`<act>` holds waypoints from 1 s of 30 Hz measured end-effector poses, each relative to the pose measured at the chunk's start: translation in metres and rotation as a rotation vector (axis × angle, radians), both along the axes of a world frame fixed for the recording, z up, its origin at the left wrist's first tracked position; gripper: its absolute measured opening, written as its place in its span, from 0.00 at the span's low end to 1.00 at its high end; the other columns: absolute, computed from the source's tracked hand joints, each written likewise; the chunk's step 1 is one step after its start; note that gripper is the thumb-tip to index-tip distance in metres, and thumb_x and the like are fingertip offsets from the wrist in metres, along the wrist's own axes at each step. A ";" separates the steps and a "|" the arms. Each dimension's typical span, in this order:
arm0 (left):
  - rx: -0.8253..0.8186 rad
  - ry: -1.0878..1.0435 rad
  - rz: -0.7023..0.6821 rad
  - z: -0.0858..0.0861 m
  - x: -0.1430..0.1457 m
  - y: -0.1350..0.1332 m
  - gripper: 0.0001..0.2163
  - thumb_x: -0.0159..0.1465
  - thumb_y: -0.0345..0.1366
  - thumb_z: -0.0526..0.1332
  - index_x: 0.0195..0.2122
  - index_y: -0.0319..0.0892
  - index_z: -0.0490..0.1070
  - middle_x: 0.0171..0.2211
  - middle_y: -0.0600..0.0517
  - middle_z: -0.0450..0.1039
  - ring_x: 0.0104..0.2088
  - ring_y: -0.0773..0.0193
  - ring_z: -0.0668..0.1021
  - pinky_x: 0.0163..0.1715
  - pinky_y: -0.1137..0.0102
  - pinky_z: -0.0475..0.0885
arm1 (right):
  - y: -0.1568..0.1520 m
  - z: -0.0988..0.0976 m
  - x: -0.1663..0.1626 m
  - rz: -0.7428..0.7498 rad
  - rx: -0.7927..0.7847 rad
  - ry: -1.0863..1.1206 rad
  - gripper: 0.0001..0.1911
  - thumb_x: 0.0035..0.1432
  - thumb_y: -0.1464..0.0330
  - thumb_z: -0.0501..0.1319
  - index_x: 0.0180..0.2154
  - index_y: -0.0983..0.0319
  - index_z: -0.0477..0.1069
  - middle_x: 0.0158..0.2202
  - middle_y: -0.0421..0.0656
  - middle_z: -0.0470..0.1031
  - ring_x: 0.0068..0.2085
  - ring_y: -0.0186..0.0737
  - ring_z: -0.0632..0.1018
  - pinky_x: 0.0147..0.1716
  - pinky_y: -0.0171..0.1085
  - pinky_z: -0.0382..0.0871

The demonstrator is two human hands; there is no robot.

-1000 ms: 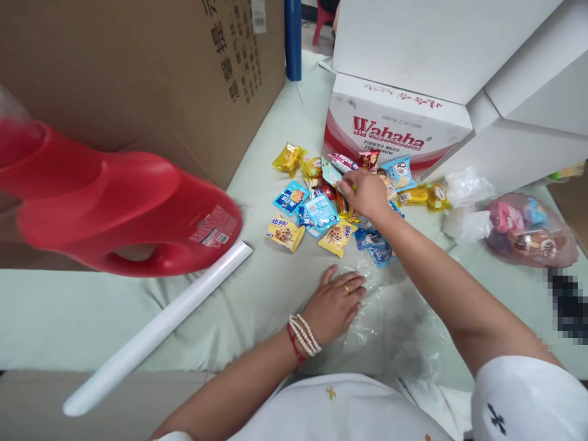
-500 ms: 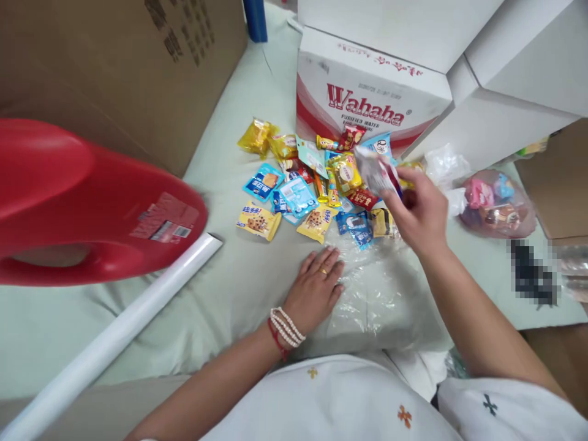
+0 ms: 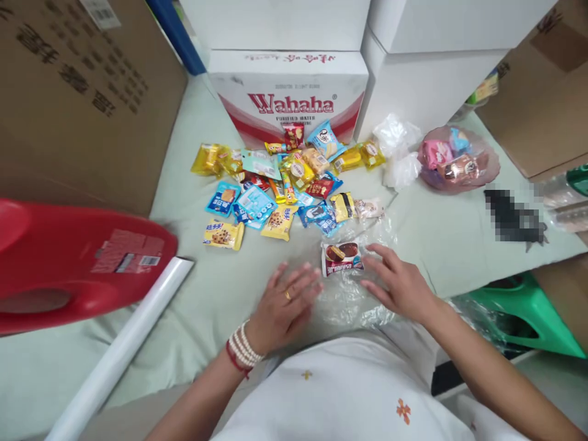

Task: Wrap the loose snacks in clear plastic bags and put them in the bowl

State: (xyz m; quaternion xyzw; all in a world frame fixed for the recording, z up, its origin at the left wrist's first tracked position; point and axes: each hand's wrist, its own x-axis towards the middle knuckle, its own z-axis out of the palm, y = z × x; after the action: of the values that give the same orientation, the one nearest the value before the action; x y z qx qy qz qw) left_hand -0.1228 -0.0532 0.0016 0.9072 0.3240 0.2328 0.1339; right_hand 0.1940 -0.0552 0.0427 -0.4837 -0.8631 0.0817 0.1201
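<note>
Though near the right hand (image 3: 407, 288), snack packet (image 3: 342, 259); room past far edge.

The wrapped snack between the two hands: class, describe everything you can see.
The wrapped snack is a roughly rectangular packet, white and dark red, picturing round chocolate-brown treats. Its wrapper looks like plastic film and appears closed. It lies printed side up on crumpled clear plastic, the right hand close by its right end; contact is unclear.

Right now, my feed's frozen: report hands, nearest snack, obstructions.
Left hand open. Right hand open beside snack packet. Packet on clear plastic. Snack pile beyond, not between.
</note>
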 end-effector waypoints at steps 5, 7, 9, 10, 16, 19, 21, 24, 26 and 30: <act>-0.072 0.137 -0.098 -0.006 -0.014 -0.018 0.26 0.68 0.50 0.63 0.63 0.43 0.67 0.67 0.38 0.66 0.70 0.47 0.64 0.71 0.46 0.52 | -0.044 -0.004 0.033 0.177 -0.172 0.031 0.26 0.66 0.56 0.65 0.61 0.61 0.69 0.61 0.55 0.72 0.59 0.56 0.72 0.57 0.56 0.72; -0.078 0.194 -0.022 -0.008 -0.016 -0.016 0.27 0.67 0.51 0.63 0.63 0.43 0.68 0.68 0.37 0.65 0.70 0.44 0.65 0.70 0.44 0.53 | -0.052 -0.018 0.037 0.172 -0.190 0.043 0.22 0.67 0.62 0.64 0.60 0.59 0.71 0.61 0.54 0.72 0.61 0.57 0.71 0.58 0.57 0.70; -0.088 0.249 0.019 -0.004 -0.016 -0.007 0.33 0.64 0.56 0.64 0.66 0.45 0.66 0.71 0.36 0.60 0.70 0.40 0.63 0.67 0.42 0.54 | -0.050 -0.027 0.039 0.165 -0.223 0.107 0.15 0.68 0.65 0.62 0.55 0.58 0.75 0.60 0.53 0.74 0.61 0.55 0.72 0.58 0.57 0.71; -0.095 0.278 0.025 0.000 -0.015 -0.001 0.36 0.62 0.58 0.65 0.67 0.46 0.65 0.72 0.36 0.57 0.70 0.38 0.63 0.66 0.41 0.55 | -0.046 -0.028 0.040 0.163 -0.246 0.151 0.12 0.69 0.66 0.60 0.52 0.57 0.77 0.59 0.52 0.75 0.60 0.53 0.74 0.57 0.56 0.71; -0.166 0.454 -0.013 0.030 -0.007 0.034 0.41 0.57 0.54 0.71 0.70 0.53 0.61 0.75 0.38 0.51 0.67 0.40 0.67 0.60 0.45 0.61 | -0.005 0.000 0.048 0.042 -0.384 0.333 0.16 0.74 0.66 0.50 0.40 0.60 0.75 0.61 0.52 0.74 0.54 0.43 0.80 0.51 0.43 0.76; -0.164 0.462 -0.053 0.032 -0.007 0.049 0.34 0.60 0.50 0.70 0.67 0.57 0.65 0.75 0.43 0.51 0.62 0.43 0.71 0.55 0.50 0.64 | 0.014 0.014 0.049 -0.022 -0.402 0.404 0.18 0.74 0.61 0.50 0.37 0.59 0.74 0.55 0.50 0.79 0.52 0.44 0.81 0.51 0.44 0.76; -0.160 0.422 -0.015 0.027 -0.007 0.058 0.24 0.67 0.47 0.64 0.64 0.57 0.70 0.74 0.45 0.54 0.58 0.47 0.75 0.51 0.53 0.66 | 0.025 0.017 0.048 -0.079 -0.444 0.452 0.18 0.73 0.58 0.52 0.37 0.59 0.75 0.50 0.49 0.81 0.50 0.45 0.82 0.51 0.44 0.75; -0.178 0.286 0.069 0.018 -0.004 0.067 0.17 0.73 0.45 0.54 0.58 0.54 0.76 0.70 0.46 0.64 0.51 0.52 0.78 0.47 0.56 0.68 | 0.038 0.014 0.047 -0.188 -0.583 0.557 0.19 0.71 0.54 0.54 0.44 0.59 0.76 0.44 0.46 0.82 0.40 0.43 0.83 0.45 0.41 0.76; -0.214 0.153 0.113 0.012 -0.001 0.072 0.19 0.75 0.45 0.50 0.54 0.51 0.79 0.66 0.46 0.70 0.48 0.54 0.79 0.47 0.56 0.69 | 0.044 0.011 0.047 -0.263 -0.684 0.605 0.21 0.69 0.51 0.55 0.46 0.60 0.76 0.38 0.44 0.82 0.34 0.42 0.82 0.40 0.40 0.75; -0.292 -0.101 0.268 0.003 0.008 0.078 0.21 0.75 0.45 0.50 0.40 0.45 0.82 0.54 0.46 0.81 0.48 0.56 0.80 0.52 0.56 0.70 | 0.050 0.003 0.048 -0.407 -0.820 0.588 0.23 0.64 0.47 0.59 0.37 0.60 0.74 0.24 0.39 0.77 0.28 0.40 0.79 0.32 0.36 0.72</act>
State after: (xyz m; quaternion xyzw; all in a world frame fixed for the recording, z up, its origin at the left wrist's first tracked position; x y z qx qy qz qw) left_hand -0.1152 0.0250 0.0051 0.8140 0.4650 0.2445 0.2477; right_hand 0.2416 -0.0051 0.0454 -0.6052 -0.5794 0.5184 0.1712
